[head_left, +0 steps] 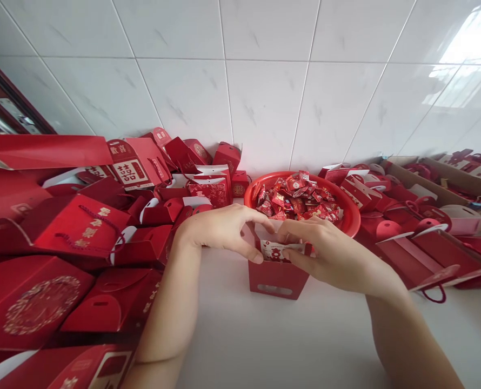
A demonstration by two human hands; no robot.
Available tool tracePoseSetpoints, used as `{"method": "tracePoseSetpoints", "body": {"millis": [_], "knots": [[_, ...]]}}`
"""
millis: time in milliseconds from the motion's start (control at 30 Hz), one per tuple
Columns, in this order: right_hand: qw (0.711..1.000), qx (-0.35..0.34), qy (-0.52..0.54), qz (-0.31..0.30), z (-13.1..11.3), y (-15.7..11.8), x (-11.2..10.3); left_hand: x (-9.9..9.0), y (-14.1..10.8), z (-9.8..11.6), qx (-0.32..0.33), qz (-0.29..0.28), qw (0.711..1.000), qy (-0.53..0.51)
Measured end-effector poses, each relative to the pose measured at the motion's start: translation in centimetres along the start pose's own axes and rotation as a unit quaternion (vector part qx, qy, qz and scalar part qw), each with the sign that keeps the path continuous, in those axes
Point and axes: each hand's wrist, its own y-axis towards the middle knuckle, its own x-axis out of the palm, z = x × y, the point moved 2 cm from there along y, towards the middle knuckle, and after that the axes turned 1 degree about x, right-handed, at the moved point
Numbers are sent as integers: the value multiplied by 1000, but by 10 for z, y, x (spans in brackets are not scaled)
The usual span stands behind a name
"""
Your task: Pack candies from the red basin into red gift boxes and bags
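A small red gift box [279,280] stands upright with its top open on the white surface in front of me. My left hand [226,229] curves around the box's left rim, thumb on the near side and fingers toward the back. Inside the opening sits a white-and-red printed packet [273,250], partly hidden by the box wall. My right hand [332,251] reaches over the box from the right, its thumb and fingers pinching the packet's right end. Just behind the box is a red plastic basket [352,216] full of small red wrapped sweets [293,197].
Red gift boxes [78,227] are piled along the left, several with flaps up. More red boxes [414,254] lie on the right, beside cardboard cartons [439,183] with red items. A white tiled wall [265,108] closes off the back of the table [281,346].
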Motion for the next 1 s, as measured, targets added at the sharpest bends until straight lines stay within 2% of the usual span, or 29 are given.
{"method": "tracePoseSetpoints", "body": {"millis": [167,467,567,667,833,900,1000], "knots": [[999,-29,-20,-16,-1,1,0,-1,-1,1,-6,9,1000,18],[1000,10,5,2,2,-2,-5,-1,-1,3,9,14,999,30],[999,37,5,28,6,-3,-8,-1,-2,2,15,15,999,26],[995,53,-9,79,11,-4,-11,-1,-2,4,16,24,999,38],[987,55,-12,148,22,-1,-14,0,10,6,9,83,993,84],[987,77,3,138,28,1,-13,0,18,2,35,103,991,72],[985,133,21,105,39,5,-9,-4,27,-9,103,149,983,-10]]}}
